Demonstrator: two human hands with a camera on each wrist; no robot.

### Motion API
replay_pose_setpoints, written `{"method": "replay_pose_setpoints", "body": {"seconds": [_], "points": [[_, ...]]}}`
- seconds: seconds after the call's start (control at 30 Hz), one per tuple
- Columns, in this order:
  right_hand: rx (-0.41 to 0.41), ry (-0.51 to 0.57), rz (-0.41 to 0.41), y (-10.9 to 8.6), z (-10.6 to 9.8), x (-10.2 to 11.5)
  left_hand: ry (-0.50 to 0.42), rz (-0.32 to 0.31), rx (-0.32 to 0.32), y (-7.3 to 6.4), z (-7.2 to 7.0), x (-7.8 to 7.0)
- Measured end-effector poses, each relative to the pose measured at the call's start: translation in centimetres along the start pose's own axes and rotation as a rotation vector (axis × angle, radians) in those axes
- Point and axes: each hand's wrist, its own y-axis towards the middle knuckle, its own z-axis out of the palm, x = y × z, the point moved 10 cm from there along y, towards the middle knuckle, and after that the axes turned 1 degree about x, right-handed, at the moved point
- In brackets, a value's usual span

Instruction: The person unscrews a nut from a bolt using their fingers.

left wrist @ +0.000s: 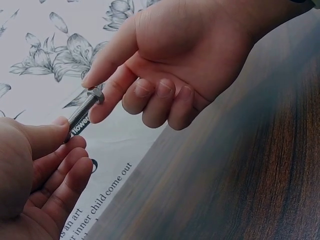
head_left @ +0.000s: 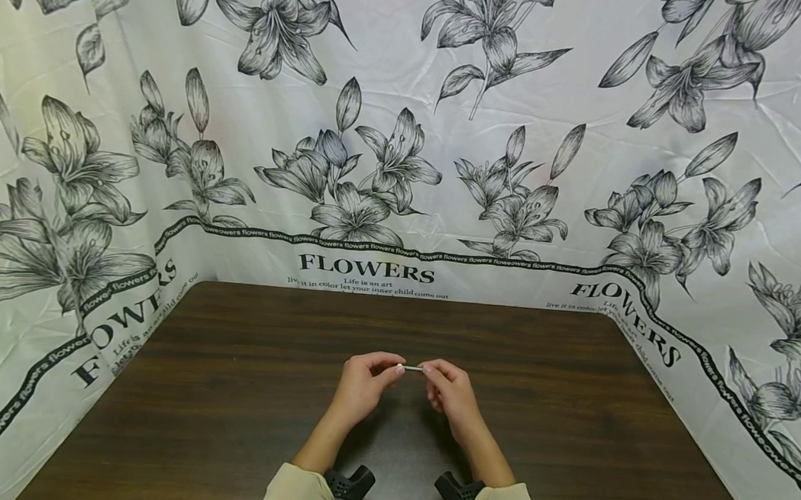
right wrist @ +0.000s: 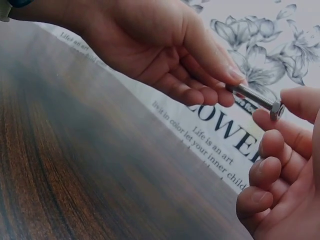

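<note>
A small silver metal bolt (left wrist: 82, 112) with a threaded shaft is held nearly level above the table, between the two hands. My left hand (head_left: 359, 385) pinches the far end of its shaft between thumb and fingers, covering that end. At the other end is a hexagonal piece (right wrist: 276, 109); whether it is the head or a nut I cannot tell. The thumb and index finger of my right hand (head_left: 452, 395) sit on either side of this hexagonal piece, its other fingers curled inward.
Below the hands lies a dark brown wooden table (head_left: 226, 392). A white cloth (head_left: 384, 65) with black flower drawings and lettering stands behind it and along both sides. Each wrist wears a black camera band (head_left: 350, 482).
</note>
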Motion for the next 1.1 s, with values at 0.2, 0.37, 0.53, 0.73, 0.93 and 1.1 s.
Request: {"method": "replay_pose_setpoints", "body": {"seconds": [0.2, 0.37, 0.53, 0.73, 0.93, 1.1], "points": [[0.026, 0.012, -0.003, -0.5, 0.4, 1.5, 0.005, -0.003, 0.001, 0.0, -0.1, 0.0], [0.069, 0.011, -0.063, -1.3, 1.1, 3.5, 0.014, 0.006, -0.002, 0.0, -0.1, 0.0], [0.084, 0.006, -0.108, -1.3, 1.2, 3.9, 0.022, 0.014, -0.012, 0.0, -0.2, -0.1], [0.095, 0.017, -0.132, -1.3, 1.3, 4.1, 0.016, 0.004, -0.016, 0.1, -0.2, -0.1], [0.098, 0.028, -0.140, -1.4, 1.3, 4.2, 0.006, 0.001, -0.008, 0.0, -0.2, -0.2], [0.085, 0.015, -0.123, -1.1, 1.0, 3.6, 0.007, -0.001, -0.012, -0.1, -0.2, -0.2]]}}
